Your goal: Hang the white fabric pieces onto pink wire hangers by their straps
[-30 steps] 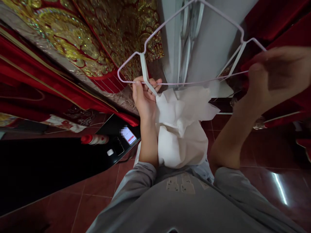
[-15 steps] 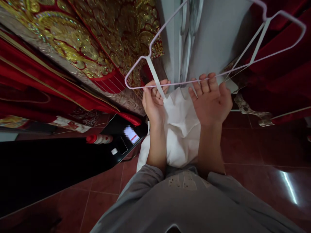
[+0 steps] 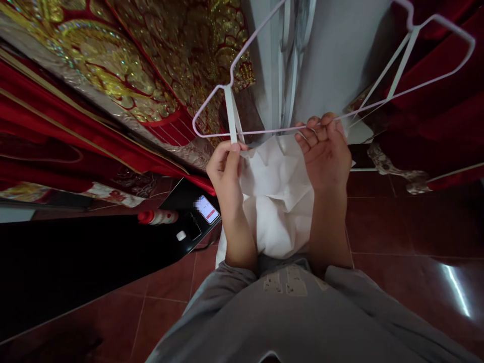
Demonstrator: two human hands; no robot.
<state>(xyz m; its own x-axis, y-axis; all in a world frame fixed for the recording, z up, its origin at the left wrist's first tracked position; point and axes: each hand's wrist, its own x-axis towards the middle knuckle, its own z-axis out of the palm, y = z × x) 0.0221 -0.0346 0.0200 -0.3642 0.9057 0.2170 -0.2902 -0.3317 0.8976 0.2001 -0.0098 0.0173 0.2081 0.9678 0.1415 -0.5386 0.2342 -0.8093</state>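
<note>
A thin white wire hanger is held up in front of me, its bottom bar running across the middle of the view. My right hand curls its fingers round that bar near the middle. A white garment hangs below it by narrow white straps looped over the hanger. My left hand pinches the left strap where it meets the cloth, just under the bar.
Red and gold embroidered garments hang at the left, dark red velvet cloth at the right. A black table at lower left carries a phone and a red-capped bottle. The floor is red tile.
My right hand came in from the far right to the hanger's bottom bar and closed on it. My left hand dropped from the bar to the left strap. The hanger tilted up at its right end.
</note>
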